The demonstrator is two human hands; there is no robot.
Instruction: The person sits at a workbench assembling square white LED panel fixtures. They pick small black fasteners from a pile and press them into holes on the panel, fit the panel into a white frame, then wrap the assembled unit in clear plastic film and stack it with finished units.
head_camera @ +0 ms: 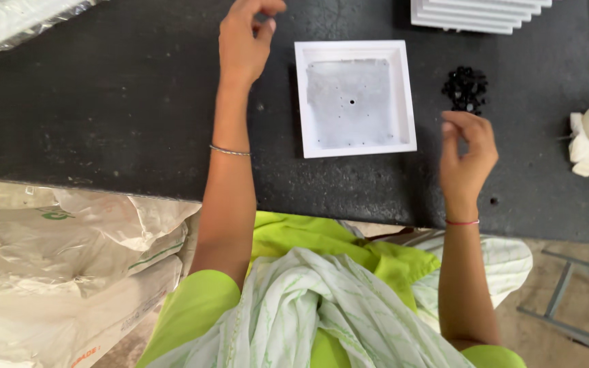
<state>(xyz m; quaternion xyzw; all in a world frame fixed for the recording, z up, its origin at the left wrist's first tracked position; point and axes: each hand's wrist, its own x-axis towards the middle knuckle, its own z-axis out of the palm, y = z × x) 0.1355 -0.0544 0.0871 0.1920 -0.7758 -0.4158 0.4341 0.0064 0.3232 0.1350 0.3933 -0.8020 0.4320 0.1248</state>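
Green-clad lap nearest; right hand loosely curled, empty, under black bead pile at 2 o'clock; left hand pinched, contents unclear, at 11 o'clock; white square tray between, on desk.

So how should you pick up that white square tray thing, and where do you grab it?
Probably by the raised rim of the white square tray. It lies flat on the black table, so only the outer edges offer anything to pinch. Come from above, at the right edge, nearest the right hand, thumb outside and fingers inside. The left hand hovers further off.
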